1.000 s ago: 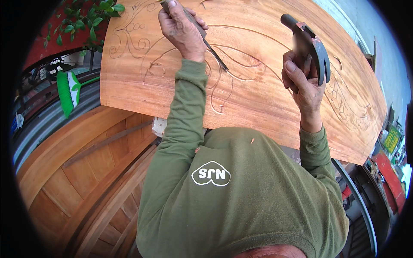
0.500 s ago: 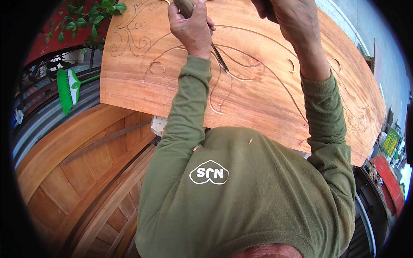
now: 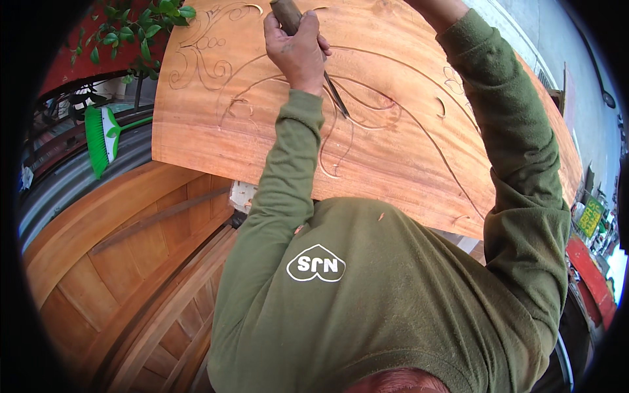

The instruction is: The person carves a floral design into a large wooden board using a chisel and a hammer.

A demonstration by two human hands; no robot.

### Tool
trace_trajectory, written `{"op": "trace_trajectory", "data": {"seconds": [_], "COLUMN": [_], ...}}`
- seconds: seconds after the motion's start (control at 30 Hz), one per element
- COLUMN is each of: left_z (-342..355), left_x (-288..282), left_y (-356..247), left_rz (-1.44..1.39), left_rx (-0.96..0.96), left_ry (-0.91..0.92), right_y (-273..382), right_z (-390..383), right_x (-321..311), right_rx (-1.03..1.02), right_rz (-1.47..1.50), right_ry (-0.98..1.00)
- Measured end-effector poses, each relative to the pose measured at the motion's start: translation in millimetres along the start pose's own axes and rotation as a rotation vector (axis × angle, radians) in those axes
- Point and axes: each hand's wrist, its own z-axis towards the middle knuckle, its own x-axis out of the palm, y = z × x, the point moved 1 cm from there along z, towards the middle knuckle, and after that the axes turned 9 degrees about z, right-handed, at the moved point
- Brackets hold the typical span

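My left hand (image 3: pixel 298 52) is closed around the wooden handle of a carving chisel (image 3: pixel 338 101). The dark blade slants down to the right, and its tip rests at a carved line on a large curved wooden panel (image 3: pixel 406 164). Curving grooves and scrolls are cut into the panel, and drawn scrollwork shows at its upper left. Of my right arm, the green sleeve (image 3: pixel 511 131) and a bit of bare wrist (image 3: pixel 440 9) show at the top edge. The right hand itself lies beyond the picture, so what it holds is hidden.
A panelled wooden piece (image 3: pixel 98 281) stands at the lower left, close by my left arm. Beyond it are a green broom (image 3: pixel 101 141) and a leafy plant (image 3: pixel 141 29). Grey pavement (image 3: pixel 557 39) lies past the panel's far right. A red object (image 3: pixel 590 275) is at the right.
My right arm has swung up and outward, taking the hand out past the top edge. The left hand and chisel have shifted slightly down and right.
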Motion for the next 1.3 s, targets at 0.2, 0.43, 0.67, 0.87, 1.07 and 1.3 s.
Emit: {"op": "trace_trajectory", "data": {"seconds": [0.2,0.43,0.67,0.87,1.07,1.3], "left_z": [-1.4,-2.8,-2.7,-0.9,-2.5,1.8], "left_x": [-8.3,-3.8,-7.2,-2.7,-2.0,-4.0], "left_y": [3.0,3.1,-7.7,-1.1,1.5,8.8], "left_rz": [-0.077,-0.077,-0.085,-0.008,0.049,-0.02], "left_rx": [0.019,-0.005,-0.106,-0.056,-0.107,-0.072], "left_ry": [-0.024,0.004,0.023,-0.034,-0.022,0.03], "right_y": [-3.0,-18.9,4.8,19.1,-22.9,4.7], "right_z": [13.0,17.6,10.7,30.2,33.5,30.5], "right_x": [-4.7,28.2,15.7,0.2,17.0,3.1], "right_rx": [-0.119,-0.265,-0.19,-0.044,-0.192,0.049], "right_rz": [-0.237,-0.188,-0.133,0.336,0.076,0.071], "right_ry": [0.226,0.328,0.367,-0.154,0.552,0.009]}}
